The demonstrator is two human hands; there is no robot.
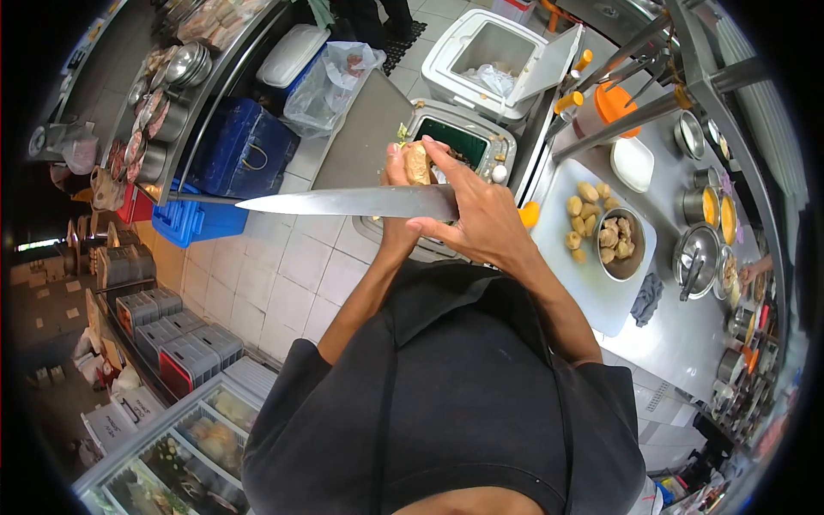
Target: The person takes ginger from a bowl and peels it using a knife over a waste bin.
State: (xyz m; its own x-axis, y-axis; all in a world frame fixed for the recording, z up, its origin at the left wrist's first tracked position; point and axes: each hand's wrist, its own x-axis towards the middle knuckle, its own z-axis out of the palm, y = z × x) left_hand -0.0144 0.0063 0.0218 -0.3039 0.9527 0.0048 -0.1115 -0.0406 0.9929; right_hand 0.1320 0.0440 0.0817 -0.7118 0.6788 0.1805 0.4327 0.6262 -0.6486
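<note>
My right hand is closed round the handle end of a large kitchen knife. Its broad blade points left, across and above my left wrist. Fingers of the same hand reach up to a tan, oblong root vegetable, which looks like a potato. My left hand grips this vegetable from the left, partly hidden behind the blade. Both hands are above an open waste bin with a dark green inside. On the white cutting board to the right lie several small yellowish potatoes, beside a metal bowl of knobbly tan pieces.
Beyond the waste bin stands a white lidded bin. A blue crate sits on the tiled floor to the left. The steel counter carries a grey cloth, an orange-lidded container and metal pans. Another person's hand shows at far right.
</note>
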